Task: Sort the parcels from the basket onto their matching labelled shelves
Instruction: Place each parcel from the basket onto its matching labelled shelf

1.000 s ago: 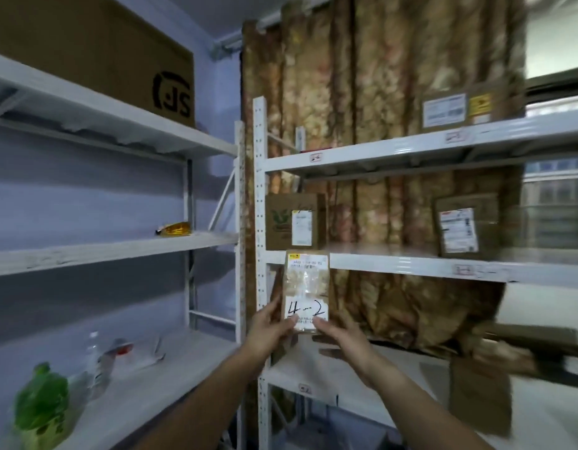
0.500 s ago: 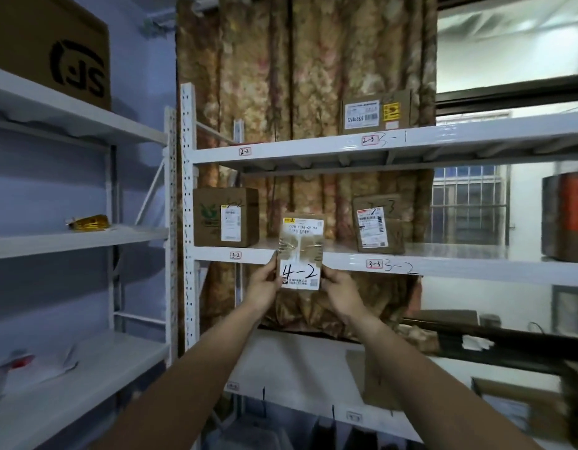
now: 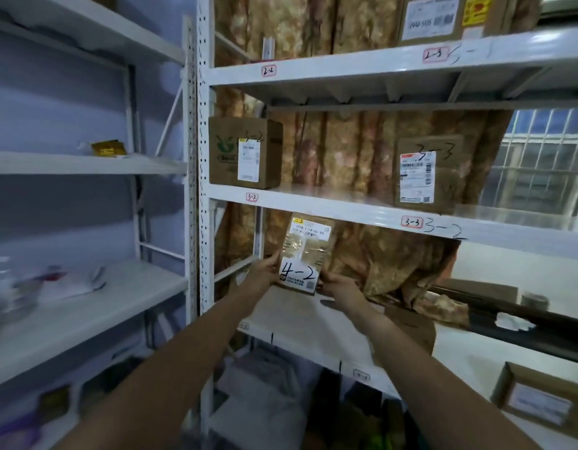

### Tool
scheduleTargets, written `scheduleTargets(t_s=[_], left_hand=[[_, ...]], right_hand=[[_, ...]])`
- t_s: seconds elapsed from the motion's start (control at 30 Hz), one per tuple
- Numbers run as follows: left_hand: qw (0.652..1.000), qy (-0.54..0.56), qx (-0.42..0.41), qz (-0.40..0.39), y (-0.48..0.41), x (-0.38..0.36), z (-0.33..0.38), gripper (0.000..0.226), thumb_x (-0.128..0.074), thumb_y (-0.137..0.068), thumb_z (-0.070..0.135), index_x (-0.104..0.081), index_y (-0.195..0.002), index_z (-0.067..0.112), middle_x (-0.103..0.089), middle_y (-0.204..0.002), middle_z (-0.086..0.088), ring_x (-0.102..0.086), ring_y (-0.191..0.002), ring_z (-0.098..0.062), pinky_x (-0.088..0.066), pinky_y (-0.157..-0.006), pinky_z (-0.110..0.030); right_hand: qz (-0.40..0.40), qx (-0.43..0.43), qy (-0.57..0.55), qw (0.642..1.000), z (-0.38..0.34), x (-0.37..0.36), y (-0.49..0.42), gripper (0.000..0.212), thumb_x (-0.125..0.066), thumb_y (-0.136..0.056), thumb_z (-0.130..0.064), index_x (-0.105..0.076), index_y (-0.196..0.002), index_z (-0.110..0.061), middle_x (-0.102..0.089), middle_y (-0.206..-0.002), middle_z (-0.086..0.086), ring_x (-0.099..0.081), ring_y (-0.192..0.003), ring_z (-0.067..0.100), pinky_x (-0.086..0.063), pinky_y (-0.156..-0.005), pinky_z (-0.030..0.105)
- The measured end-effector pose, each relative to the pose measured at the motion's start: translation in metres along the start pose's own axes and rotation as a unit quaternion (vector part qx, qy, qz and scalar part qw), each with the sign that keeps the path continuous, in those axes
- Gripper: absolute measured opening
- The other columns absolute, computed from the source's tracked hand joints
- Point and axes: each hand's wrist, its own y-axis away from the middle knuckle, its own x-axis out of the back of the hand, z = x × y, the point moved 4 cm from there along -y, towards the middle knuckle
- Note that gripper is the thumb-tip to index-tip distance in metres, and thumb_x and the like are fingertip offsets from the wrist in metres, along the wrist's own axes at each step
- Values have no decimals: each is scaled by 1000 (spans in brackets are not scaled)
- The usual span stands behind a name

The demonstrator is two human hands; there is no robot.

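Both hands [image 3: 263,276] [image 3: 341,289] raised, arms extended, fingers gripping

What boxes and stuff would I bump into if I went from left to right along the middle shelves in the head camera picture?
Yellow packet on the left rack → box marked 3-2 → red-edged 3-2 tag → box marked 3-3. Just below, both hands hold the 4-2 parcel upright.

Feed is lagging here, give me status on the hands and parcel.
Both hands, left and right, grip the 4-2 parcel. Held upright over the shelf below tag 3-2. Nothing blocking.
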Motion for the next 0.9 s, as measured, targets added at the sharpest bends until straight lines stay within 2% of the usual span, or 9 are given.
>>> scheduleTargets(t_s=[0.1,0.2,0.33,0.47,0.57,0.63,0.7,0.77,0.9], left_hand=[[998,3,68,4,-19,21,-31,48,-40,-94,-1,-47,-136,21,-54,-135,-10,-49,-121,-24,-35,-102,-34],[993,32,114,3,-44,44,-63,48,-40,-95,-2,-44,-139,16,-52,-136,-11,-47,-116,-22,-32,-96,-31],[988,57,141,2,-96,76,-113,47,-39,-95,0,-40,-139,16,-52,-117,-9,-49,-108,-20,-34,-101,-33],[981,81,177,10,-157,106,-174,21,-36,-94,-6,-52,-102,5,-61,-85,-5,-57,-75,-14,-48,-65,-18],[980,79,180,-12,-203,121,-216,35,-29,-91,-15,-53,-82,9,-69,-61,7,-67,-63,-5,-49,-51,-8],[979,59,196,-17,-228,131,-241,34,-30,-91,-15,-57,-101,2,-65,-85,0,-59,-89,-11,-48,-58,-13],[975,54,211,-37,-248,139,-263,48,-32,-91,-12,-45,-134,6,-52,-103,2,-48,-96,-16,-37,-68,-23],[973,50,216,-62,-266,144,-289,53,-35,-93,-8,-36,-142,11,-53,-95,2,-50,-83,-12,-34,-68,-20],[972,70,219,-38,-291,151,-329,53,-34,-92,-12,-35,-137,14,-71,-71,8,-65,-66,0,-47,-51,-5]], right_hand=[[-21,-38,-3,999,25,-20,-23,34,-42,-95,-1,-57,-120,-17,-59,-126,8,-52,-121,24,-40,-104,38],[-25,-57,-20,998,48,-41,-55,48,-43,-94,-1,-47,-138,-18,-53,-133,3,-45,-128,23,-36,-103,35],[-36,-90,-36,995,86,-78,-114,53,-39,-94,4,-38,-143,-15,-46,-143,5,-39,-133,26,-31,-110,39],[-33,-129,-77,988,134,-117,-187,57,-38,-94,7,-31,-147,-14,-40,-148,6,-35,-136,29,-29,-111,38],[-23,-134,-88,987,169,-140,-233,56,-42,-91,10,-37,-143,-9,-50,-137,10,-51,-120,27,-41,-100,26],[-2,-128,-71,989,189,-150,-261,55,-47,-86,16,-45,-137,-5,-54,-130,14,-63,-103,17,-50,-80,17],[1,-136,-74,988,207,-159,-285,57,-46,-83,19,-46,-135,-4,-56,-127,14,-62,-112,22,-49,-92,26],[-10,-149,-74,986,225,-167,-309,62,-45,-83,20,-41,-139,-6,-56,-122,6,-52,-123,30,-40,-103,33],[-22,-182,-75,980,251,-180,-335,63,-47,-85,18,-42,-138,-16,-57,-116,1,-55,-104,14,-47,-81,14]])
